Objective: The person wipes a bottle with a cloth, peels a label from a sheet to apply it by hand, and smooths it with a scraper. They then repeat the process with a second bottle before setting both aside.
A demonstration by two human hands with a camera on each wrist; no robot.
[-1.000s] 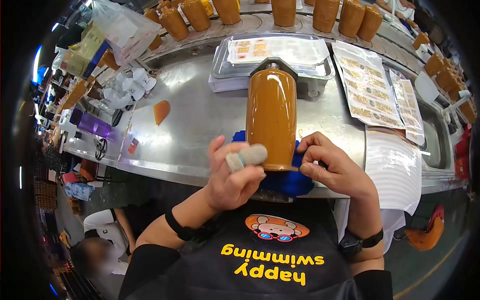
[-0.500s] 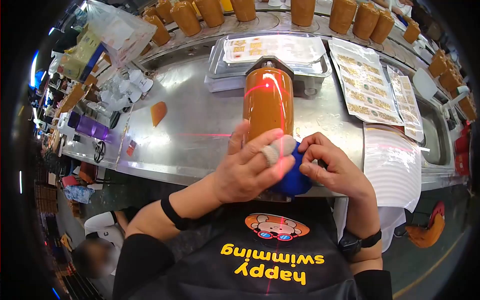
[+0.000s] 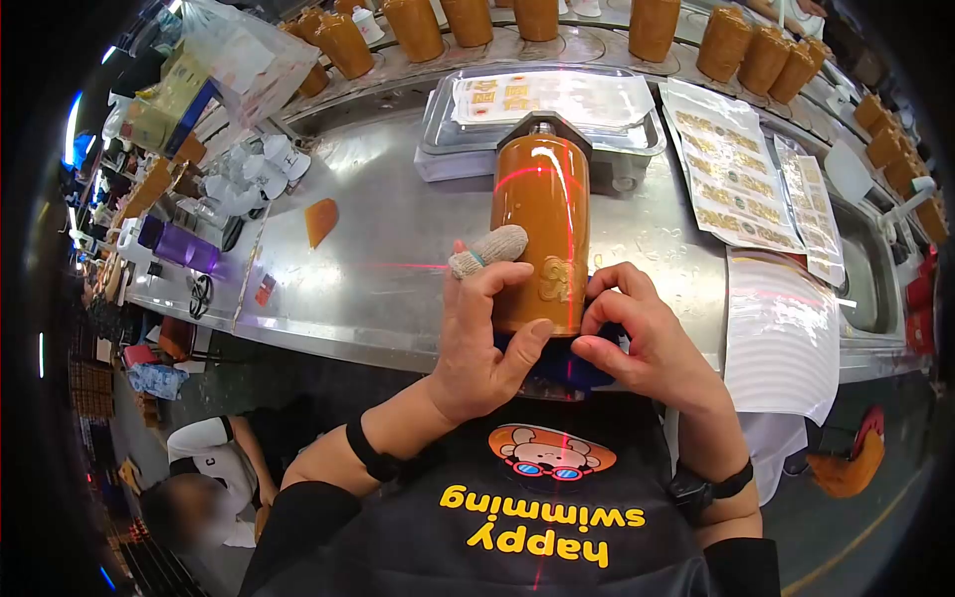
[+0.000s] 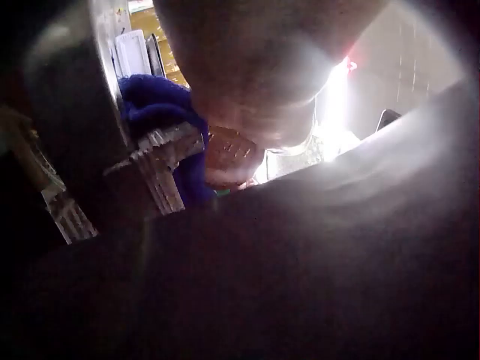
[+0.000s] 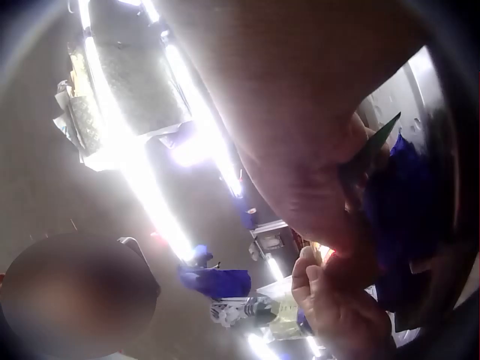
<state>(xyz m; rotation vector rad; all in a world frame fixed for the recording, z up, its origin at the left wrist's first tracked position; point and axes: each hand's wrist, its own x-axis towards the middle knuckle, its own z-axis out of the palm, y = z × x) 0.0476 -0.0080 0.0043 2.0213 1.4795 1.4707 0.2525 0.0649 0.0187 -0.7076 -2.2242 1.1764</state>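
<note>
Left hand spread, fingertips at left side of brown bottle; right hand curled opposite, cannot tell if pinching. Bottle lies between hands, neck pointing away. Step seems positioning emblem near right fingers; next move calls for light touch.

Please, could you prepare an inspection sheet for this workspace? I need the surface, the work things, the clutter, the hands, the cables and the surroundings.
Surface: metal table, shiny, droplet-like marks on its right part.
Job's things: brown bottle lying on its side, base toward the person, raised emblem near the base; blue cloth at the base end.
Clutter: purple bottle and plastic bag at left; printed sheets at right.
Hands: left hand touches the brown bottle, knitted cover on one finger; right hand beside its base end; both grips unclear.
Cables: dark looped cord, left side.
Surroundings: row of upright bottles behind; second person, lower left.
</note>
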